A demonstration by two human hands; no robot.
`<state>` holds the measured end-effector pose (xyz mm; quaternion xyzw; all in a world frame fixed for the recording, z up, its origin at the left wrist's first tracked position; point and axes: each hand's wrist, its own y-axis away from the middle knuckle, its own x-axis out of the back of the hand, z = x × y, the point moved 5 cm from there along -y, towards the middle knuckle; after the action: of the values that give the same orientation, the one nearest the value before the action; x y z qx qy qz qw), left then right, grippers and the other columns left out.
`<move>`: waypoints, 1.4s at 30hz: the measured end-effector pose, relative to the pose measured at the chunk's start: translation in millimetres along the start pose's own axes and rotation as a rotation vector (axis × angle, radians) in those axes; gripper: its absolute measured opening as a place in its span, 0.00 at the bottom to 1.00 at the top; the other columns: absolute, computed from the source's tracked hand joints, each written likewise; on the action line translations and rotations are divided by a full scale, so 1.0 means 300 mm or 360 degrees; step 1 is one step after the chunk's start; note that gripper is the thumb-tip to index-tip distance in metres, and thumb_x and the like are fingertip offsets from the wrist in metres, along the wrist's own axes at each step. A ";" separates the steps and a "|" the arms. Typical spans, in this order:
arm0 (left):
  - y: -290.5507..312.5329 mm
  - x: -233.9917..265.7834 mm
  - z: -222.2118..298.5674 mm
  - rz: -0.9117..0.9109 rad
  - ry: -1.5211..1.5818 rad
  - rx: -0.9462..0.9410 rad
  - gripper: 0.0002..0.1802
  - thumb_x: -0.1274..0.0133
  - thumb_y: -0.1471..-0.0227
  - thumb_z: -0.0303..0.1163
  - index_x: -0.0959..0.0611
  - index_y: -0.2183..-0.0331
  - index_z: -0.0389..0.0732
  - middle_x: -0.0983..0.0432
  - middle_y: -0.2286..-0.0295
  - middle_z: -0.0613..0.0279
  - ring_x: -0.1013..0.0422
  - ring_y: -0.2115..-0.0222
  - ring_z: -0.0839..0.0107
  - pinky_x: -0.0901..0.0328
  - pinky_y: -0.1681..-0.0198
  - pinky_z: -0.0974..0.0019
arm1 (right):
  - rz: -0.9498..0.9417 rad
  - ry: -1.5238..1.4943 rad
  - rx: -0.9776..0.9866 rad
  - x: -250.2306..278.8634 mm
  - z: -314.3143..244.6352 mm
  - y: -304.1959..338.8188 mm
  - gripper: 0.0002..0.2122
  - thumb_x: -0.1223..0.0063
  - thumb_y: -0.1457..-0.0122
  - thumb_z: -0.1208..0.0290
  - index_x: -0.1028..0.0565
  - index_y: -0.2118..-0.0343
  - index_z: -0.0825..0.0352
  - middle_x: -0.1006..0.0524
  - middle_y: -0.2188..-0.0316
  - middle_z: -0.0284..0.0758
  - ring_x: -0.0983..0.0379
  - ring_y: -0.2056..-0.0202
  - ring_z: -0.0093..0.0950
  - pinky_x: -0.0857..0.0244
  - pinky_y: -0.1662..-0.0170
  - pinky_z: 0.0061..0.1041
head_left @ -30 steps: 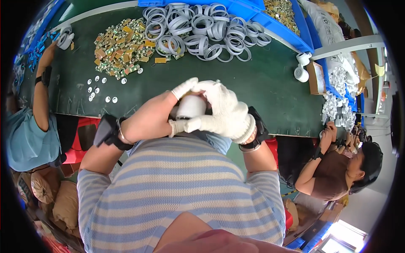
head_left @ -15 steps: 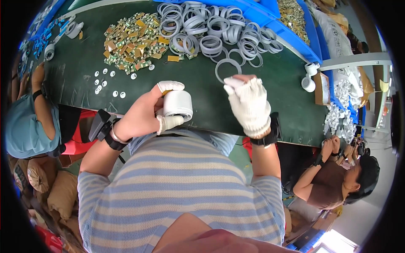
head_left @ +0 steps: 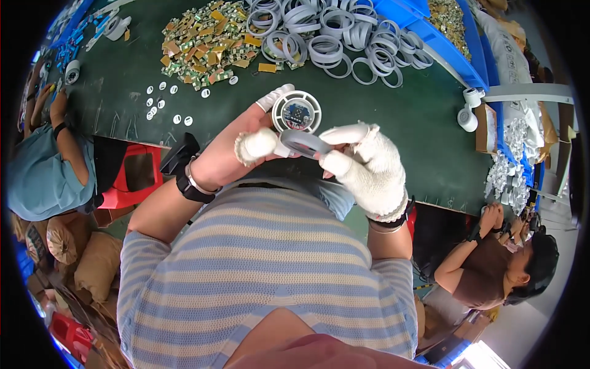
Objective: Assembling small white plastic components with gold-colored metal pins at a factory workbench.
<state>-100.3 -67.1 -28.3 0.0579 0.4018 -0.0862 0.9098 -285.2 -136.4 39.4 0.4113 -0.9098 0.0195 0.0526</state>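
My left hand [head_left: 249,138] wears white covers on some fingers and grips a round white housing [head_left: 278,114]. The housing's open face is tilted up, and a blue circuit board [head_left: 298,114] with a dark component shows inside its slotted rim. In my gloved right hand [head_left: 365,163], a grey ring [head_left: 302,141] is pinched between thumb and fingers. The ring is held edge-on just below the housing's open face. Whether the two touch, I cannot tell.
Beyond my hands lie a heap of small circuit boards [head_left: 206,46] and a pile of grey rings [head_left: 332,43]. Small white discs [head_left: 161,103] lie to the left. White housings [head_left: 468,117] stand at right beside a blue bin [head_left: 439,46]. People sit on both sides.
My right hand has taken a grey ring from the pile's near edge and brought it to the housing. My left hand has turned the housing's open face upward and shifted right.
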 end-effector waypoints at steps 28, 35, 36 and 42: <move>0.042 -0.018 -0.014 0.0218 -0.0609 0.0052 0.54 0.32 0.50 0.17 0.43 0.29 0.44 0.35 0.37 0.60 0.33 0.40 0.68 0.35 0.37 0.60 | 0.0294 0.0774 0.0475 -0.013 -0.027 -0.078 0.18 0.32 0.44 0.69 0.21 0.52 0.68 0.20 0.58 0.37 0.22 0.61 0.26 0.29 0.59 0.27; 0.021 -0.032 -0.043 -0.0053 -0.1123 -0.0157 0.46 0.31 0.48 0.20 0.35 0.33 0.43 0.28 0.42 0.62 0.30 0.42 0.69 0.35 0.39 0.61 | 0.0295 0.1084 0.0686 -0.089 0.035 -0.097 0.27 0.26 0.51 0.56 0.23 0.52 0.66 0.21 0.62 0.41 0.23 0.62 0.42 0.29 0.56 0.36; 0.021 -0.036 -0.043 -0.0045 -0.1177 -0.0188 0.46 0.31 0.50 0.20 0.34 0.33 0.43 0.27 0.45 0.62 0.29 0.45 0.71 0.33 0.42 0.63 | 0.0356 0.1187 0.0784 -0.094 0.026 -0.091 0.27 0.25 0.52 0.56 0.22 0.53 0.65 0.21 0.64 0.40 0.23 0.63 0.43 0.29 0.57 0.36; -0.031 -0.046 0.062 0.0070 -0.1729 -0.0188 0.41 0.29 0.50 0.31 0.30 0.38 0.40 0.24 0.57 0.61 0.27 0.56 0.66 0.31 0.51 0.63 | 0.0234 0.0294 -0.0225 0.035 0.109 -0.138 0.21 0.38 0.39 0.52 0.19 0.61 0.71 0.20 0.65 0.42 0.21 0.65 0.37 0.28 0.56 0.34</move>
<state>-97.9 -78.0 -6.0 -0.0379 -0.1230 -0.0621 0.9897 -263.6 -174.0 7.9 0.3353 -0.9278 -0.0031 0.1635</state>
